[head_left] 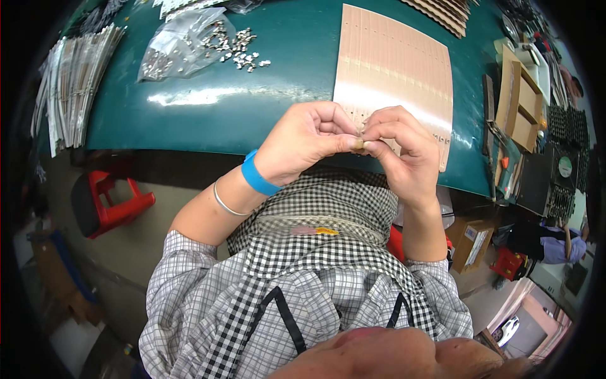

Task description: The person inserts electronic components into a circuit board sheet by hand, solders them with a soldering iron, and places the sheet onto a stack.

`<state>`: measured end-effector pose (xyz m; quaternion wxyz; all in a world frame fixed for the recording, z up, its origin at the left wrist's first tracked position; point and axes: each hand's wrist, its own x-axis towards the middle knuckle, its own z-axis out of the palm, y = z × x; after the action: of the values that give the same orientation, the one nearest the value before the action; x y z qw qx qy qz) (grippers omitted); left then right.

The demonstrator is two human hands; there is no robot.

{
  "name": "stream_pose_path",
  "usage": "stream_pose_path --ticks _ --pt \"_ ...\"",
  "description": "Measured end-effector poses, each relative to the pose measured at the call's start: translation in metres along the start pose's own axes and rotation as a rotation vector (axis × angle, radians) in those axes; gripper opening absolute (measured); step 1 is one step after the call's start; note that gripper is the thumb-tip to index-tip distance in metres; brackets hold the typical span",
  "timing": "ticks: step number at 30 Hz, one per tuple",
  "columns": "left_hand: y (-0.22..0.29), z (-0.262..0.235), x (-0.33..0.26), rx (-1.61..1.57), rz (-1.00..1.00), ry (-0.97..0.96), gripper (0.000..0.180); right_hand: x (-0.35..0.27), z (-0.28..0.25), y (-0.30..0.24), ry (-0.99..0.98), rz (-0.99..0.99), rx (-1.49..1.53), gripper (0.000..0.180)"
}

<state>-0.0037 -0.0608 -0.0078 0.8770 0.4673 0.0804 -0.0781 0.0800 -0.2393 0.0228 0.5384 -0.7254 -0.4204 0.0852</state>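
Observation:
My left hand (306, 138) and my right hand (406, 144) meet in front of me, near the table's front edge. Thumb and fingers of each are pinched together, tip to tip. Whatever sits between them is too small and too covered to name. Beneath and beyond the fingers lies a pale copper-coloured sheet of narrow strips side by side (394, 63), with small holes along its ends. A few small metal pieces (442, 138) show at its near right edge. Farther left, a clear plastic bag (180, 47) lies with loose small silvery metal parts (243, 50) spilling beside it.
The green table (278, 82) carries a bundle of long thin strips (79, 79) at the left and more wavy-edged strips (442, 12) at the far right. A cardboard tray (521, 98) lies at the right. A red stool (113, 199) stands lower left; another person (555, 243) is at the right.

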Motion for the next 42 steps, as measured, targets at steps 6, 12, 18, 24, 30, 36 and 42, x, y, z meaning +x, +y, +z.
stream_pose_path --ticks 6,12,18,24,30,36,42 --pt "0.039 -0.055 0.016 1.514 0.671 0.509 0.021 0.001 -0.026 0.021 0.087 0.155 -0.412 0.012" --pt "0.046 -0.095 0.023 1.608 0.414 0.495 0.013 -0.006 -0.028 0.045 0.075 0.116 -0.550 0.012" --pt "0.038 -0.087 0.018 1.590 0.455 0.500 0.010 -0.005 -0.023 0.050 0.074 0.008 -0.609 0.012" --pt "0.036 -0.089 0.013 1.613 0.496 0.541 0.012 -0.005 -0.023 0.050 0.069 0.014 -0.647 0.011" --pt "0.036 -0.085 0.012 1.621 0.461 0.545 0.008 -0.005 -0.022 0.050 0.093 0.024 -0.642 0.011" --pt "0.035 -0.082 0.010 1.563 0.580 0.586 0.007 -0.005 -0.022 0.050 0.094 0.010 -0.659 0.011" --pt "0.035 -0.068 0.005 1.295 0.494 0.636 0.004 -0.002 -0.021 0.049 0.065 -0.021 -0.687 0.012"
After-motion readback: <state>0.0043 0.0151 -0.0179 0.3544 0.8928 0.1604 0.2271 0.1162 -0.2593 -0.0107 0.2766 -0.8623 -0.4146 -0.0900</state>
